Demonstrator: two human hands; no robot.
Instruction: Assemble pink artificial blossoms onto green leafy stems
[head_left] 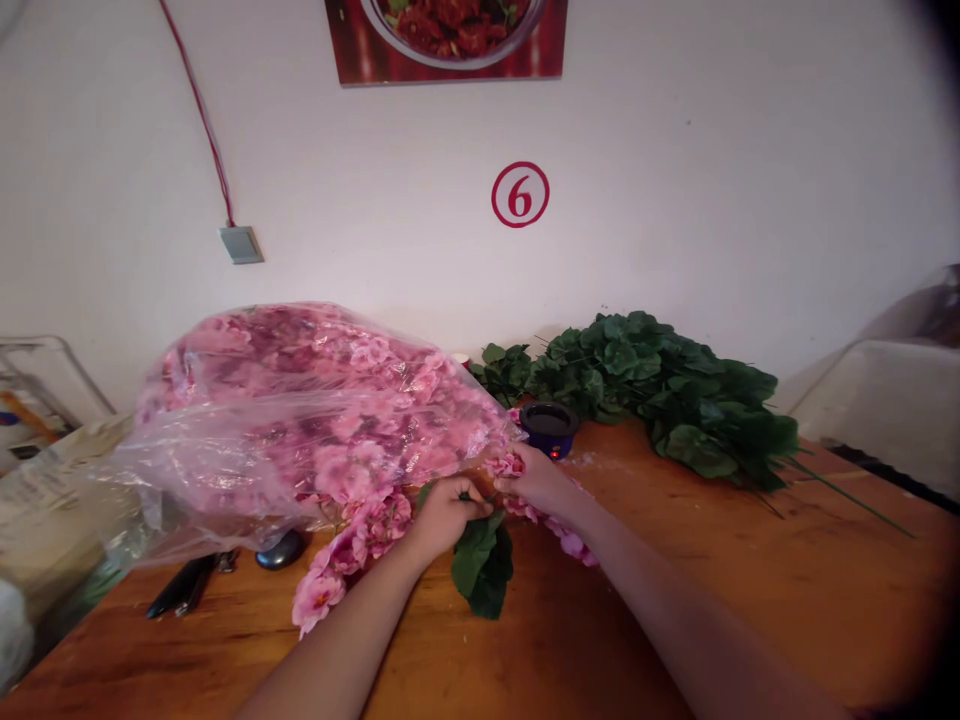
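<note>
1. At the near middle of the bench (585,650), a few green leaves (484,565) are hung below the left hand (448,520), with their tips pointed toward the near edge
2. The leaves seem to be pinched at their upper end between the left thumb and fingers; a light, steady pinch close to the stem would be advised, so that the blades are not creased
3. The right hand (536,480) is set just beyond, its fingers curled against pink flowers (504,463); whether a stem is pinched there cannot be told
4. For good work, both grips should be held close together and the petals left uncrushed
5. To the left, a flower spray (379,530) is laid beside the left forearm, near a dark disc (280,550) and a black tool (184,585)
6. Beyond the right hand, a pot (550,425) is shown with a red light lit; it may be hot, so fingers are best held clear
7. Farther back, more flowers are covered by a clear bag (315,430), and a leaf pile (652,400) is heaped to the right
8. On the wall, a red circled "6" (520,195) can be read under a food picture (454,78); no brand can be made out
</note>
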